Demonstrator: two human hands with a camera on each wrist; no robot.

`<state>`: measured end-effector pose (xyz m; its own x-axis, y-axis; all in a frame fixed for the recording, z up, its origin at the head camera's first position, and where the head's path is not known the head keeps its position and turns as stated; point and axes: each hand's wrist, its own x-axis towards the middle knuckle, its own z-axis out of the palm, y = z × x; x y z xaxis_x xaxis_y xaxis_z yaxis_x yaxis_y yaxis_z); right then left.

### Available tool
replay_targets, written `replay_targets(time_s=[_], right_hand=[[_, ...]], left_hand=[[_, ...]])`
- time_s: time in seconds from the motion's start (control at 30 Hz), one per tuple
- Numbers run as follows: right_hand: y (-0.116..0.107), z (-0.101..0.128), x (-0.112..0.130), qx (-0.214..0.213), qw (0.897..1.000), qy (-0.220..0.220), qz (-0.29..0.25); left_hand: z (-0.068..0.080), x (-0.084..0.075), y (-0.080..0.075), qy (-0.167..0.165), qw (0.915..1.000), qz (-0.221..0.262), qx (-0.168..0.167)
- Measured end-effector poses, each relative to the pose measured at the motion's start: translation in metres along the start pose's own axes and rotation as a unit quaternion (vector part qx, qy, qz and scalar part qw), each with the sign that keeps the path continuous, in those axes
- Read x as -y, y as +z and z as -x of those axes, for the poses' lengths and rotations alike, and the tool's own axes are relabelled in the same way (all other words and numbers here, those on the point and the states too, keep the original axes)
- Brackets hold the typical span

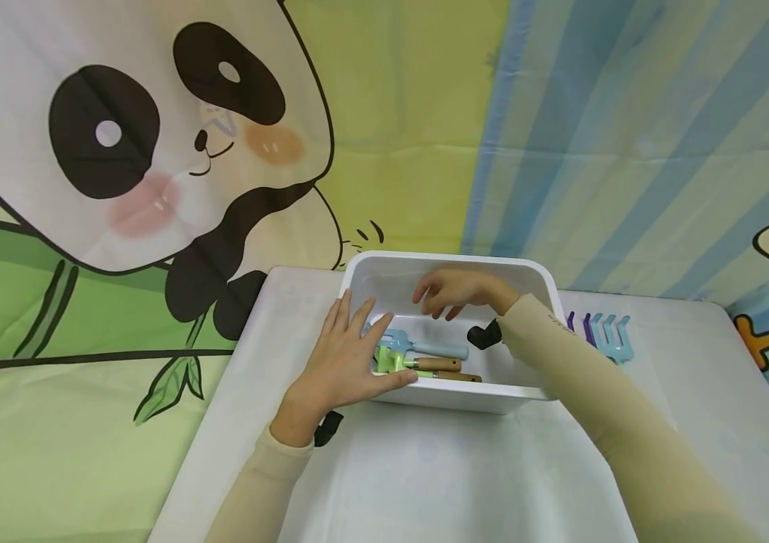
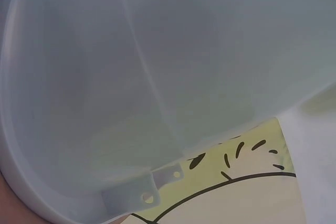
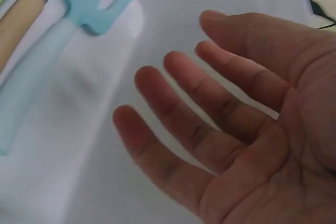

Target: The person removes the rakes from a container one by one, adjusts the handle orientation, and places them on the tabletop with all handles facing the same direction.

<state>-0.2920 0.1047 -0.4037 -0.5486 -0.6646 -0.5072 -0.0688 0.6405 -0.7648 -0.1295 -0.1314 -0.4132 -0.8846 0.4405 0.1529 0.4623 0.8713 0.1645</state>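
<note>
A white plastic bin [image 1: 445,392] stands on the table with garden hand tools inside. My left hand [image 1: 344,358] lies spread over its left front corner, thumb along the front rim; the left wrist view shows the bin's outer wall [image 2: 157,77]. Inside the bin, near the back wall, hovers my right hand [image 1: 455,290], fingers loosely bent and holding nothing. Below it lie a light-blue hand fork [image 1: 435,350] and green tools with wooden handles [image 1: 439,364]. In the right wrist view my right palm [image 3: 252,129] faces the camera, apart from the blue fork [image 3: 89,11].
To the right of the bin, partly behind the right sleeve [image 1: 561,362], lie a blue rake head [image 1: 611,339] and a purple pronged tool [image 1: 588,329]. A panda-printed cloth [image 1: 384,113] hangs behind the white table [image 1: 439,475].
</note>
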Motion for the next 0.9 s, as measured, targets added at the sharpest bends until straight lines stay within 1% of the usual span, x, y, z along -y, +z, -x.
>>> replay_targets(time_s=[0.1,0.2,0.33,0.47,0.57,0.63,0.77,0.9], right_hand=[[0.006,-0.011,-0.012,0.009,1.0,0.007,0.002],[0.012,-0.019,-0.023,0.018,1.0,0.016,0.017],[0.019,-0.026,-0.036,0.015,0.999,0.03,0.04],[0.026,-0.029,-0.043,0.027,0.996,0.046,0.067],[0.033,-0.031,-0.043,0.035,0.994,0.05,0.094],[0.038,-0.032,-0.043,0.031,0.991,0.046,0.122],[0.047,-0.038,-0.046,0.016,0.983,0.021,0.18],[0.049,-0.043,-0.046,0.013,0.977,-0.005,0.212]], left_hand=[[0.0,0.0,0.001,0.0,1.0,0.002,-0.001],[0.0,0.0,0.0,0.001,1.0,0.001,-0.004],[-0.001,0.0,0.0,0.0,1.0,-0.001,-0.007],[-0.001,0.0,0.002,-0.001,1.0,0.002,-0.006],[-0.001,0.0,0.002,-0.004,1.0,0.001,-0.005],[-0.001,0.0,0.002,-0.004,1.0,0.001,-0.006],[-0.001,0.0,0.003,-0.003,1.0,0.002,-0.007],[-0.002,0.001,0.003,-0.001,1.0,0.001,-0.009]])
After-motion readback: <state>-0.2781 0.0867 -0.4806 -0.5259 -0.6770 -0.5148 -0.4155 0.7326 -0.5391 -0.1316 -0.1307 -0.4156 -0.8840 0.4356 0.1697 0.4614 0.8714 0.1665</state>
